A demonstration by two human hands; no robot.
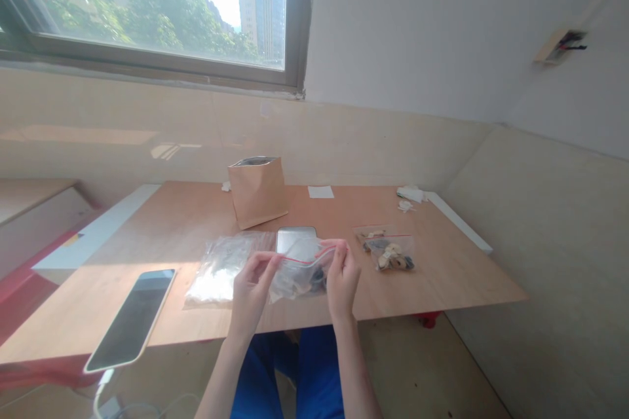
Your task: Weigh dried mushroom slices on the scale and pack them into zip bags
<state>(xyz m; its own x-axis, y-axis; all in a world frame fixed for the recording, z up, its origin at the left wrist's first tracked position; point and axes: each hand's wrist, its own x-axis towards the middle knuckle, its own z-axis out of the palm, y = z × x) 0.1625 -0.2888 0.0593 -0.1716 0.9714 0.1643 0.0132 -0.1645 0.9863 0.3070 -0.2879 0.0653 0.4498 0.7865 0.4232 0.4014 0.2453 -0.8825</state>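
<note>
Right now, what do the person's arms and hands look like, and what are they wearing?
The left hand and right hand are bare, without gloves. The left forearm has no sleeve, and neither wrist shows a watch. The person wears bright blue trousers.

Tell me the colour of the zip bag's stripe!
Red, in the head view: the stripe runs along the top of the zip bag.

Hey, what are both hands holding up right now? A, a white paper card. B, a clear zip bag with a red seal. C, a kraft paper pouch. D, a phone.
B: the left hand and the right hand both grip the clear zip bag above the table, its red seal line showing.
</note>
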